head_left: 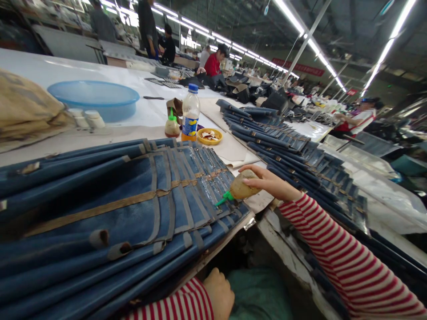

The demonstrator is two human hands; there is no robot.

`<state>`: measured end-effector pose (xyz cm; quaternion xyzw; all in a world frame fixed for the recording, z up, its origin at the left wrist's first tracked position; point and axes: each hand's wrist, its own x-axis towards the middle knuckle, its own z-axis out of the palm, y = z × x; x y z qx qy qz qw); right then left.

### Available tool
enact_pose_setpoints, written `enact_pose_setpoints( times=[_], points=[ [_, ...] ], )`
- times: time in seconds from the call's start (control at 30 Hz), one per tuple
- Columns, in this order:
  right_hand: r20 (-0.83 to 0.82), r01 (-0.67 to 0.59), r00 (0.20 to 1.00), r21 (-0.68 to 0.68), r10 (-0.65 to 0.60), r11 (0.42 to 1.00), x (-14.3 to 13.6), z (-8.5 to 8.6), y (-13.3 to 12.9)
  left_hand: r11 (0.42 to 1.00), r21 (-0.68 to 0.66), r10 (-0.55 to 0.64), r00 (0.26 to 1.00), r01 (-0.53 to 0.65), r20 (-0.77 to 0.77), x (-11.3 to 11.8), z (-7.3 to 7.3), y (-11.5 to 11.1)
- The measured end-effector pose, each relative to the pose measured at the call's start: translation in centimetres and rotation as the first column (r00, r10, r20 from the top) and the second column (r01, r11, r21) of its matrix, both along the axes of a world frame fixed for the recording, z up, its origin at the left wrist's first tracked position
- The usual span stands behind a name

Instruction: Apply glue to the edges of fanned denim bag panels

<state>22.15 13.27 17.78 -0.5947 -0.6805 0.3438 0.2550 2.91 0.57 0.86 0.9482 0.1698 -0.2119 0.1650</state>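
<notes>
My right hand (263,180) is closed around a beige squeeze bottle (243,186) lying on its side. Its green nozzle slants down to the left, with the tip at the blue overlapping panels (173,209). Shiny wet streaks (208,189) run across the narrow strips beside the nozzle; some strips have grey edges, and a brown band crosses them. My left hand (218,293) is curled low in front of the table edge, above green cloth (260,293). Its fingertips are hidden, so whether it holds anything does not show.
Behind the panels stand a second green-tipped squeeze bottle (172,126), a blue-capped plastic bottle (190,113) and a yellow dish (209,136) with scraps. A blue basin (95,100) sits farther left. More layered blue pieces (283,142) lie to the right. Other people work beyond.
</notes>
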Motion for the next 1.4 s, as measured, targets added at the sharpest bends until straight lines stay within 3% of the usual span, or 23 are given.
enact_pose_setpoints(
  times=[0.2, 0.4, 0.83, 1.03, 1.27, 1.4],
  points=[
    [-0.018, -0.014, 1.0, -0.025, 0.013, 1.0, 0.1, 0.1, -0.9, 0.999, 0.028, -0.02, 0.999, 0.019, 0.05, -0.2, -0.3, -0.1],
    [-0.076, 0.048, 0.996, 0.079, -0.042, 0.996, 0.1, -0.7, -1.3, 0.999, -0.016, -0.038, 0.999, 0.038, -0.028, -0.3, 1.8, 0.4],
    [-0.115, -0.047, 0.992, -0.012, 0.045, 0.999, -0.8, 1.1, -3.0, 0.995, -0.068, -0.072, 0.994, 0.067, -0.083, -0.5, 4.0, 0.8],
    [-0.089, -0.081, 0.992, 0.05, 0.085, 0.995, -1.0, 0.4, -2.2, 0.997, -0.064, -0.058, 0.992, 0.051, -0.109, -0.5, 4.1, 0.8],
    [-0.153, -0.08, 0.984, 0.092, 0.093, 0.993, -1.7, -1.6, -0.2, 0.998, -0.057, -0.039, 0.995, 0.034, -0.09, -0.5, 4.0, 0.7],
    [-0.149, -0.095, 0.983, 0.103, 0.109, 0.99, -1.4, -1.3, -0.1, 0.997, -0.071, -0.032, 0.995, 0.025, -0.096, -0.2, 3.5, 0.7]
  ],
)
